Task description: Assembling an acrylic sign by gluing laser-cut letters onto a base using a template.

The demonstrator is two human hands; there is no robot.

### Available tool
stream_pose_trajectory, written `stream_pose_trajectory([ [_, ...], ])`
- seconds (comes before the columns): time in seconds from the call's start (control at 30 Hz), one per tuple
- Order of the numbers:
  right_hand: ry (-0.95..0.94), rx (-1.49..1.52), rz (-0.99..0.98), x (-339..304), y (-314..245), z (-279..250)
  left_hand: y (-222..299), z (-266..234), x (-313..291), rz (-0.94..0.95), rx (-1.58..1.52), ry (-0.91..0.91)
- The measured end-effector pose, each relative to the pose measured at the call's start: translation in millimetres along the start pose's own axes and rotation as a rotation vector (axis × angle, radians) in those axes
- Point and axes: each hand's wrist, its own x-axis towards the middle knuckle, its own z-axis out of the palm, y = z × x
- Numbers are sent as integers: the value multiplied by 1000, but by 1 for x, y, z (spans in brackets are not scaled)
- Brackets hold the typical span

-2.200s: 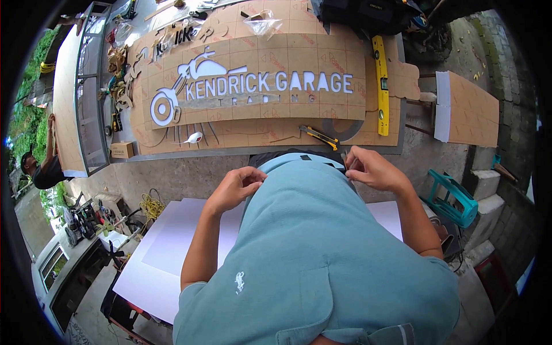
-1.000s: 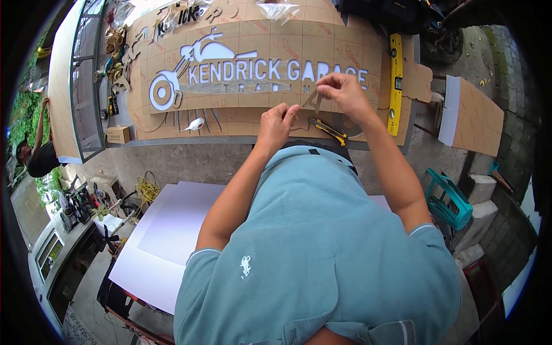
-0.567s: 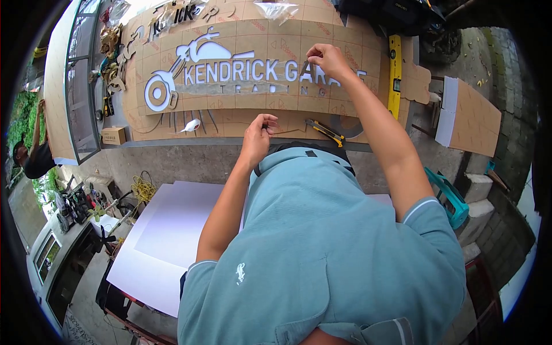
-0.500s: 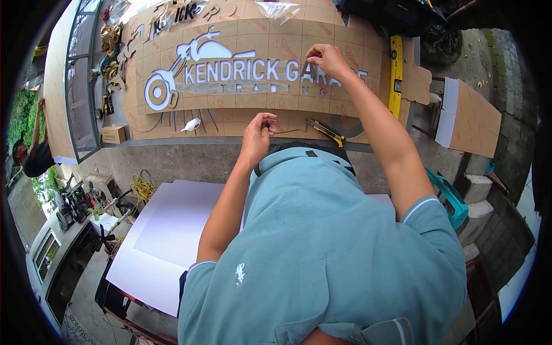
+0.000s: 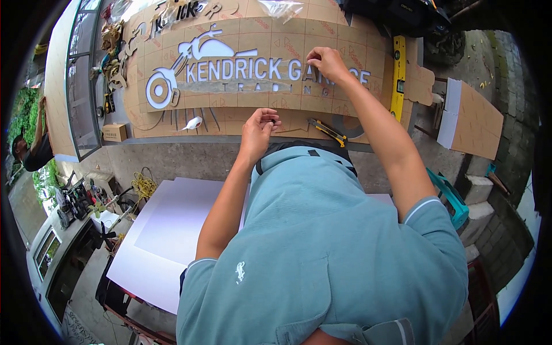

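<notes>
A long sign panel [image 5: 322, 40] covered in brown protective paper lies in front of me, with a motorcycle outline and a row of letters cut through it and showing white. Over the right part of the lettering is my right hand [image 5: 329, 62], its thumb and fingertips pinched together at one letter; whatever they hold is too small to name. My left hand [image 5: 259, 133] is just below the panel's near edge, fingers curled around a small dark thing that I cannot make out. A yellow utility knife [image 5: 328, 132] lies between my hands, nearer me.
Right of the panel lies a yellow spirit level [image 5: 398, 77]. Near its front edge are a small white bottle [image 5: 193, 123] and thin dark strips; a small cardboard box [image 5: 114, 133] stands left. White sheets [image 5: 167, 230] lie behind my left arm. Another person [image 5: 37, 149] is at far left.
My left hand has risen slightly and its fingers have spread a little, showing more of the small dark thing. The right hand keeps its pinch at nearly the same place.
</notes>
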Motion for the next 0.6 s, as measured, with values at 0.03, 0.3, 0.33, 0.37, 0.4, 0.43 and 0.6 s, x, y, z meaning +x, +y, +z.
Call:
stream_pose_trajectory([
  [0.03, 13, 13, 4, 0, 3, 1, 0, 0, 1, 0, 2, -1],
  [0.3, 33, -5, 128, 0, -3, 4, -7, -4, 2, 7, -4, -14],
  [0.33, 38, -11, 132, -1, -3, 5, -6, -3, 2, 8, -4, -14],
  [0.37, 44, -18, 137, -1, -3, 6, -6, -2, 3, 4, -7, -18],
  [0.4, 41, -18, 135, -1, -3, 7, -7, -2, 2, -1, -12, -20],
  [0.43, 41, -6, 123, -2, -3, 7, -7, -1, 1, -2, -13, -18],
  [0.6, 160, -126, -60, -7, 13, 11, -8, 2, 2, 1, -8, -29],
])
